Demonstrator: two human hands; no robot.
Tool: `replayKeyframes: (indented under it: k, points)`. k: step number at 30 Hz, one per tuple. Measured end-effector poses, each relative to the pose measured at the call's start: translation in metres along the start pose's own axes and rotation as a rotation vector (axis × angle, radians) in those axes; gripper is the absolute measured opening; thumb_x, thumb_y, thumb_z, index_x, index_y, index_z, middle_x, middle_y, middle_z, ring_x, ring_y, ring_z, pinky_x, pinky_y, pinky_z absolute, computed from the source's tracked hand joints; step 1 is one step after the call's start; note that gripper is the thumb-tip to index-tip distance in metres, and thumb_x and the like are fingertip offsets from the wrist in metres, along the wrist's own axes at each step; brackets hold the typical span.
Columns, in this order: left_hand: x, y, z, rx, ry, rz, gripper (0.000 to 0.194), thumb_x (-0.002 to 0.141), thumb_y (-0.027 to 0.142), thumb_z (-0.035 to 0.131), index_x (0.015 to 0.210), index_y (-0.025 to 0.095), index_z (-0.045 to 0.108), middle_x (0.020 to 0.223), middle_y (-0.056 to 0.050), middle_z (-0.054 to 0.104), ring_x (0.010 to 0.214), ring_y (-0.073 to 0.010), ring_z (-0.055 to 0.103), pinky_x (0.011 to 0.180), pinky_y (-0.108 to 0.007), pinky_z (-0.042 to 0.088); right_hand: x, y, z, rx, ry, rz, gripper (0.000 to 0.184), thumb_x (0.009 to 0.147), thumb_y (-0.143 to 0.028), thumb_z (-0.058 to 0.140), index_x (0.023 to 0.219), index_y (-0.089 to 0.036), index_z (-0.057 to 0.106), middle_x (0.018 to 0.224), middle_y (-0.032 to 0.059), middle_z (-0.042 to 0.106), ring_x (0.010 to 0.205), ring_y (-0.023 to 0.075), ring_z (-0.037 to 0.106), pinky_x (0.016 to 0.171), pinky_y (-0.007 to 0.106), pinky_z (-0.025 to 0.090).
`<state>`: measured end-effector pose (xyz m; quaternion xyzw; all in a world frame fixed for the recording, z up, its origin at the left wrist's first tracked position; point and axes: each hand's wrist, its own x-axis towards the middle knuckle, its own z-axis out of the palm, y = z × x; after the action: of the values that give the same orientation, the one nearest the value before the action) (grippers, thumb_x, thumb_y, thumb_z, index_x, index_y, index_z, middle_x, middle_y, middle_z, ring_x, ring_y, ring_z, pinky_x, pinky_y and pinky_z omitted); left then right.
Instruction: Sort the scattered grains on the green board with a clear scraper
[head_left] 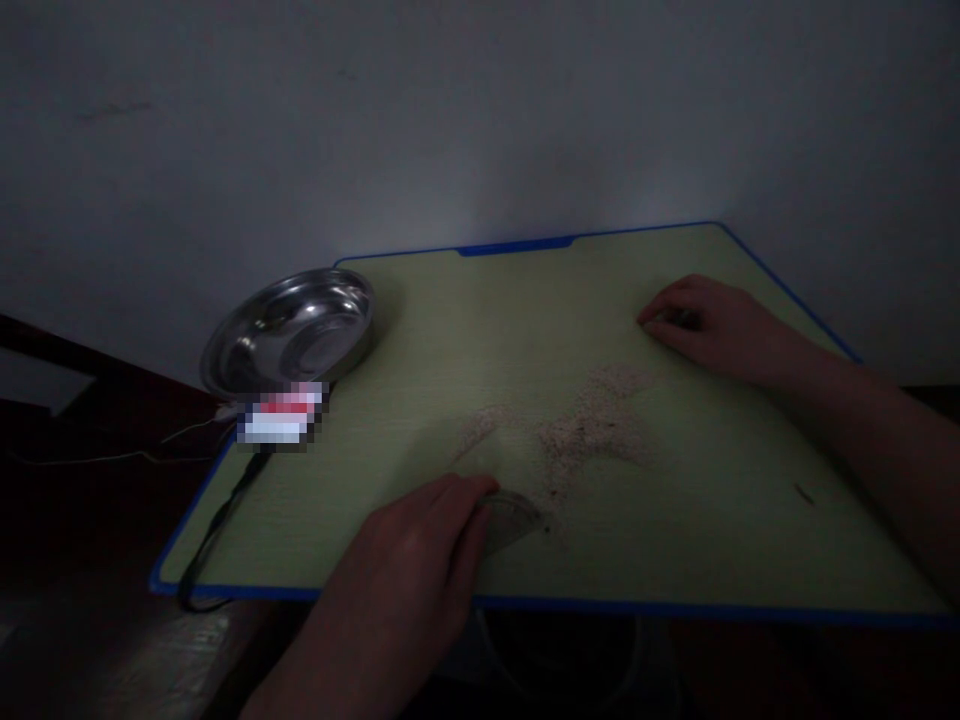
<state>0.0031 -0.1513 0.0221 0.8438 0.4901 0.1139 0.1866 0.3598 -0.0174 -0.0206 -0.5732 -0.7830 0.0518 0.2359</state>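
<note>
My left hand (420, 560) is closed at the near side of the desk, gripping a see-through half-round piece that looks like a protractor (514, 520). The piece is tilted over the desktop, its curved rim pointing toward a scattered patch of fine pinkish crumbs (592, 430) with dark specks. On the far right, my right hand (701, 320) rests on the desktop with thumb and fingers curled together. Whatever sits inside that curl is too dark to make out. A thinner streak of crumbs lies left of the main patch.
A shiny steel basin (300, 335) stands at the desk's left edge, beside a blurred-out card (281, 415) on a black strap (232, 500). The pale green desktop (450, 330) has a blue rim. A small dark sliver (804, 494) lies right. Behind is a wall (480, 120).
</note>
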Motion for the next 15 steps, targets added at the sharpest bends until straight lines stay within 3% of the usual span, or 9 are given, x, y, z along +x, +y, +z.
replayKeyframes:
  k: [15]
  points:
    - [-0.005, 0.01, -0.008, -0.041, -0.016, 0.056, 0.024, 0.096, 0.021, 0.042, 0.108, 0.027, 0.061, 0.098, 0.003, 0.074, 0.085, -0.0146, 0.071, 0.072, -0.027, 0.057, 0.001, 0.002, 0.0, 0.016, -0.025, 0.011, 0.019, 0.081, -0.036, 0.055, 0.086, -0.025, 0.069, 0.092, 0.0099, 0.062, 0.074, 0.0267, 0.063, 0.073, 0.047, 0.051]
